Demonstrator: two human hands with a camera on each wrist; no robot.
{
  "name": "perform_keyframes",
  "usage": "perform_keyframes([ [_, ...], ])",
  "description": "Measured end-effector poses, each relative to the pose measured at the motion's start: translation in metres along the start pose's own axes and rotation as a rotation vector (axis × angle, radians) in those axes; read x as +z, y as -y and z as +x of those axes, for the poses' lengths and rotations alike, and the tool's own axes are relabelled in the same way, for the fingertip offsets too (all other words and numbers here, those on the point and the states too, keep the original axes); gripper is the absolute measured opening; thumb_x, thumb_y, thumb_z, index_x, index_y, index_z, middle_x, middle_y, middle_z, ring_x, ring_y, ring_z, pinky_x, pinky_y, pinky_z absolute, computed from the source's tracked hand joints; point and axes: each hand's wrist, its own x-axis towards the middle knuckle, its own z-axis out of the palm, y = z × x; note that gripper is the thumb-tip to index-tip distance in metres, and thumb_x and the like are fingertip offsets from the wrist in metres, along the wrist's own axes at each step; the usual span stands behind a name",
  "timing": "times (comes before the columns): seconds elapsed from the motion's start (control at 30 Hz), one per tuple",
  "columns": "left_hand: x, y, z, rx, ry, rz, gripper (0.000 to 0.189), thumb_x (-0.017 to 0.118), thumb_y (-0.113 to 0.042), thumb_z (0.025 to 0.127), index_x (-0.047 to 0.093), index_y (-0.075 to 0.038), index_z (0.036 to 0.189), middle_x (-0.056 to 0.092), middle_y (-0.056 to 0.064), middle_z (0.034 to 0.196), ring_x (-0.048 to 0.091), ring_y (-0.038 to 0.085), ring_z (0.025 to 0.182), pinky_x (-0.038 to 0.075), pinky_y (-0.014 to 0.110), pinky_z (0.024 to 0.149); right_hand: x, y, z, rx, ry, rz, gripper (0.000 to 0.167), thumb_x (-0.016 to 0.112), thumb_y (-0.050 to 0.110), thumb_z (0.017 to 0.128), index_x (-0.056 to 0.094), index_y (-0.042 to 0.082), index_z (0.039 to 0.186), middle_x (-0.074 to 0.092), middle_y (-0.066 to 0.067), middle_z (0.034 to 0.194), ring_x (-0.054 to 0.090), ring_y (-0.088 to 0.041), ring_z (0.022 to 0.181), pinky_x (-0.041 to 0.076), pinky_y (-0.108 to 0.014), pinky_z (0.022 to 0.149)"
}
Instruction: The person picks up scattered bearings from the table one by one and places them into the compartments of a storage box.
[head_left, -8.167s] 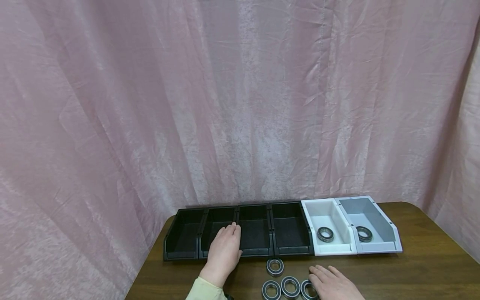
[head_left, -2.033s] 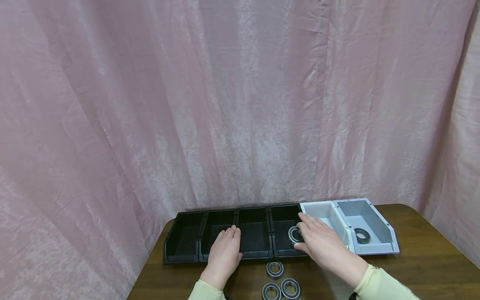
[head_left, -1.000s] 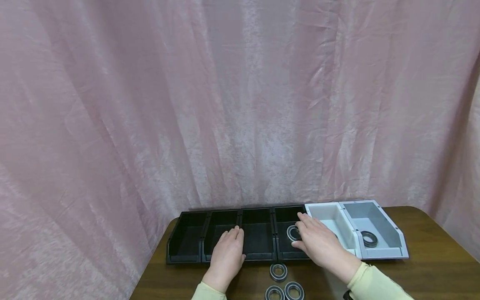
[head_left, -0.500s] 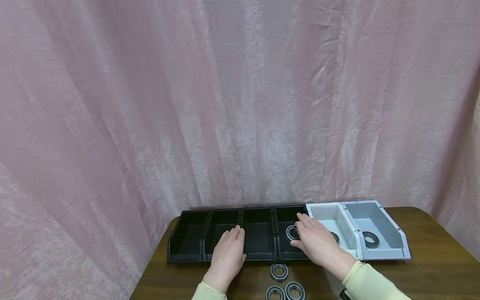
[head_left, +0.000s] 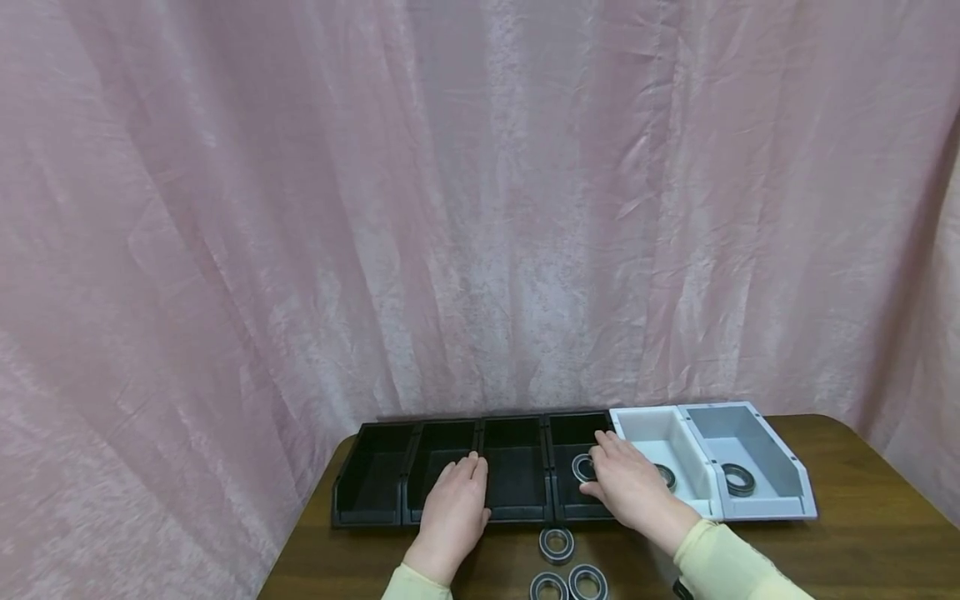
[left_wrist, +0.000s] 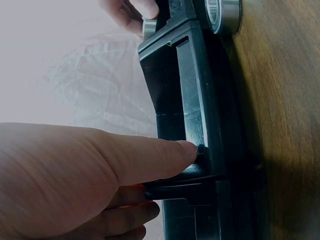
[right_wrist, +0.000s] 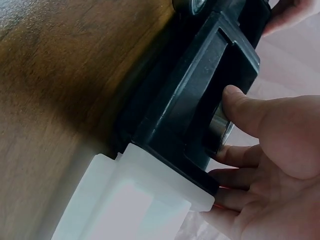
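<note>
Held ball bearing (head_left: 575, 468) pinched between thumb and fingers of the right hand (head_left: 628, 482), within the outermost black bin (head_left: 577, 429) beneath that hand; contact with the bin floor not discernible. Six ball bearings counted in all: the held one; three on the wooden tabletop (head_left: 862, 500), forward of the bins and between the two hands, namely a lone bearing (head_left: 557, 560) nearest the bins and a side-by-side pair (head_left: 588, 568) closer to the wearer; two more to the right of the right hand. Six bins counted in one row: four black, one white, one grey. Two hands, the left hand (head_left: 453, 504) unclenched, with fingers extended over the divider between the two middle black bins and thumb at the front lip of the bin to its right.

Compared with about eight seconds earlier: right hand moved from the tabletop to the black bin, near row of bearings reduced from three to two, left hand unchanged in place.

Contents: in the white bin (head_left: 648, 425), just right of the right hand, one bearing (head_left: 670, 475) partly hidden by that hand; in the grey bin (head_left: 727, 421), farther right, one bearing (head_left: 739, 492) near the front. Behind both hands, a pink curtain (head_left: 487, 208).
</note>
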Motion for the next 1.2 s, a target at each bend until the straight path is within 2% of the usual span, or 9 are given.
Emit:
perform_keyframes([
  [0.7, 0.001, -0.002, -0.001, -0.013, 0.009, -0.009, 0.072, 0.102, -0.019, 0.081, 0.069, 0.006, 0.14, 0.067, 0.023, 0.147, 0.067, 0.036, 0.135, 0.05, 0.052, 0.119, 0.01, -0.004, 0.008, -0.018, 0.075, -0.014, 0.054, 0.086, 0.024, 0.096, 0.068, -0.018, 0.126, 0.061, -0.039, 0.143, 0.046, -0.055, 0.149, 0.035, -0.064, 0.126],
  [0.87, 0.001, -0.001, 0.001, -0.009, 0.005, -0.007, 0.072, 0.101, -0.019, 0.081, 0.069, 0.007, 0.14, 0.067, 0.024, 0.147, 0.067, 0.037, 0.135, 0.049, 0.052, 0.119, 0.012, -0.004, 0.011, -0.029, 0.057, -0.018, 0.053, 0.087, 0.024, 0.095, 0.069, -0.018, 0.123, 0.063, -0.039, 0.139, 0.048, -0.056, 0.147, 0.036, -0.064, 0.125],
  [1.2, 0.002, -0.002, 0.0, -0.01, 0.005, -0.014, 0.072, 0.101, -0.017, 0.081, 0.069, 0.007, 0.14, 0.067, 0.024, 0.146, 0.067, 0.037, 0.134, 0.05, 0.053, 0.118, 0.02, -0.006, 0.008, -0.059, 0.043, -0.097, 0.052, 0.088, 0.025, 0.093, 0.072, -0.016, 0.12, 0.067, -0.036, 0.135, 0.049, -0.055, 0.146, 0.036, -0.063, 0.126],
])
